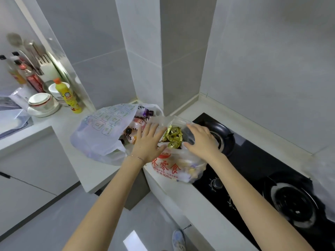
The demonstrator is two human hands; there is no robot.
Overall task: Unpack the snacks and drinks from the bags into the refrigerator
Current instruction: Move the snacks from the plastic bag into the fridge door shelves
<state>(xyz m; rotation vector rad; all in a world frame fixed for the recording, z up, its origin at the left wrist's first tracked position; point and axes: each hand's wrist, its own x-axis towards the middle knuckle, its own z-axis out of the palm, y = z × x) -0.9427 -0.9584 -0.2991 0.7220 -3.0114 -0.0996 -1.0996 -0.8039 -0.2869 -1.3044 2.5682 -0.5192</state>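
Head view: unpacking is only at the start, I judge. The drinks bag (101,131) w/ bottles (139,125) is on the tabletop (59,124) at L, and the snack bag (174,165) is just beside it at the stove (253,169) edge, its mouth being spread. Next move needs one hand to close on the gold-wrapped snacks (174,135) inside; fridge not in view. Pose: left hand (147,142) lies flat, fingers straight & spread, on the L rim, right hand (201,140) palm-down, fingers nearly straight, on the R rim; both hold nothing.

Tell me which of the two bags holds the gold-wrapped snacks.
The bag with red lettering, beside the stove; the pale-printed bag on its left holds bottles.
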